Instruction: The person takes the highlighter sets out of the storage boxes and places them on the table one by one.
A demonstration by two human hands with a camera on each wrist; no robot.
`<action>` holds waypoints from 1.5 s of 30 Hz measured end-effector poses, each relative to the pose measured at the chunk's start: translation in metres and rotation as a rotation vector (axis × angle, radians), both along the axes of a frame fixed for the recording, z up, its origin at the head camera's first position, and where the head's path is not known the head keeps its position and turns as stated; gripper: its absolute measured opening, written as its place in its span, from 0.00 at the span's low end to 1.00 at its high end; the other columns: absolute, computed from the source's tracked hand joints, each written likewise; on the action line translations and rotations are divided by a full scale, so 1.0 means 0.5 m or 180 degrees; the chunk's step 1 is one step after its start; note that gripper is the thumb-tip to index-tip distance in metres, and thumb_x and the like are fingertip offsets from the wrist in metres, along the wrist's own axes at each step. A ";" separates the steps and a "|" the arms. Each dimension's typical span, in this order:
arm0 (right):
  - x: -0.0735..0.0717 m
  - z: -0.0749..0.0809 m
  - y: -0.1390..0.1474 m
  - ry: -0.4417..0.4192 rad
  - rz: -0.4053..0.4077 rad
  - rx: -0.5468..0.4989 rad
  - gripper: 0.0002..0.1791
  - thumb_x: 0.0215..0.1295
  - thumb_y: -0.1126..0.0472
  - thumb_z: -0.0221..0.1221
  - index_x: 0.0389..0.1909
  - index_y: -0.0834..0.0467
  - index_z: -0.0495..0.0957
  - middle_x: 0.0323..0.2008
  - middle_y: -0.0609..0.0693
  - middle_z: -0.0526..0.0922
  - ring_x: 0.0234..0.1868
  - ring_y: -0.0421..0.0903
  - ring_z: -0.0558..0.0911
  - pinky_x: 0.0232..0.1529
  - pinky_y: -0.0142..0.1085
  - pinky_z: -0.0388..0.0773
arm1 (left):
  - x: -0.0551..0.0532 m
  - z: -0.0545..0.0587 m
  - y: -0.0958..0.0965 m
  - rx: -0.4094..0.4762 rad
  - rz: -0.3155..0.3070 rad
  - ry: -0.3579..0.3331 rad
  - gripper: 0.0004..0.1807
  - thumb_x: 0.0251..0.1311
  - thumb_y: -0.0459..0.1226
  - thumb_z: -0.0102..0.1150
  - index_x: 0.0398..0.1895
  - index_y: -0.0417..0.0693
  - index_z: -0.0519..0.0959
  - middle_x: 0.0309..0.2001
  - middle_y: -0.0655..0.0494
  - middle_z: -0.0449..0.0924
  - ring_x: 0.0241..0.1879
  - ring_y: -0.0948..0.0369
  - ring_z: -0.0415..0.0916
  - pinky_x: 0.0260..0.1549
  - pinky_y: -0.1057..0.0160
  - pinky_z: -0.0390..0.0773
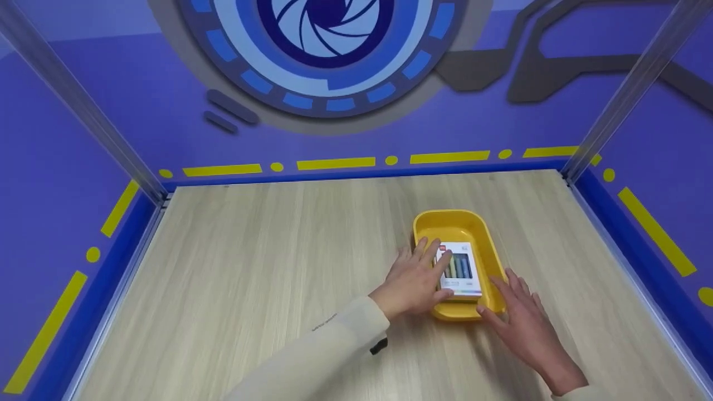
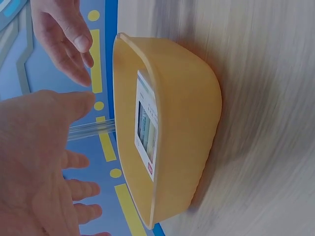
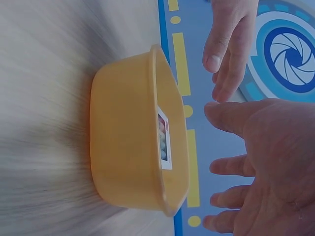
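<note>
A yellow plastic basin [image 1: 448, 220] stands on the table, right of its middle. Inside it lies a white box with a window [image 1: 463, 285] that shows several coloured sticks, perhaps chalks or pastels. My left hand [image 1: 415, 281] hovers over the basin's left side, its fingers spread and relaxed. At the near right rim is my right hand [image 1: 523, 326], also with loose, spread fingers. Both wrist views show the hands, left [image 2: 39, 167] and right [image 3: 275, 162], above the rim and apart from the box. Neither hand holds anything.
The wood-grain table [image 1: 250, 267] carries the basin. Blue-purple printed panels [image 1: 334, 145] with yellow dashes enclose it at the back and both sides. Metal posts [image 1: 83, 106] rise at the back corners.
</note>
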State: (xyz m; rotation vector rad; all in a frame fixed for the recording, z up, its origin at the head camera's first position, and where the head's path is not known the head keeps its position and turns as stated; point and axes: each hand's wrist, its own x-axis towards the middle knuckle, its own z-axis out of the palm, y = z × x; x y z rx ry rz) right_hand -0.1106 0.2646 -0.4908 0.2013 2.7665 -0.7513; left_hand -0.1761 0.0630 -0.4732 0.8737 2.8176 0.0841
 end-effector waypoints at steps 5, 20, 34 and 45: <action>-0.001 -0.002 0.000 0.0005 0.0019 0.0038 0.56 0.46 0.25 0.51 0.69 0.56 0.49 0.71 0.64 0.36 0.70 0.65 0.37 0.65 0.63 0.32 | -0.001 0.000 0.001 -0.0001 -0.0039 0.0103 0.41 0.56 0.66 0.39 0.71 0.69 0.41 0.74 0.61 0.35 0.73 0.56 0.34 0.69 0.49 0.45; -0.002 -0.009 -0.001 -0.0088 -0.0024 0.0036 0.57 0.45 0.26 0.52 0.70 0.56 0.48 0.71 0.63 0.34 0.70 0.65 0.35 0.66 0.61 0.30 | -0.010 0.002 -0.001 0.0080 -0.0153 0.0140 0.50 0.49 0.69 0.43 0.71 0.67 0.37 0.74 0.62 0.33 0.73 0.58 0.33 0.70 0.50 0.41; -0.003 -0.016 0.003 0.0013 0.0021 0.0042 0.55 0.45 0.27 0.53 0.68 0.56 0.51 0.71 0.64 0.36 0.70 0.66 0.38 0.65 0.63 0.34 | -0.026 -0.009 0.008 0.0006 -0.0157 0.0163 0.56 0.44 0.70 0.48 0.72 0.61 0.36 0.74 0.61 0.35 0.73 0.59 0.37 0.70 0.51 0.43; -0.005 -0.018 0.001 -0.0045 0.0005 0.0047 0.52 0.49 0.31 0.55 0.69 0.56 0.50 0.71 0.64 0.36 0.70 0.66 0.37 0.66 0.62 0.34 | -0.030 -0.013 0.009 0.0029 -0.0149 0.0097 0.57 0.43 0.70 0.48 0.72 0.62 0.35 0.74 0.63 0.34 0.73 0.60 0.35 0.70 0.53 0.41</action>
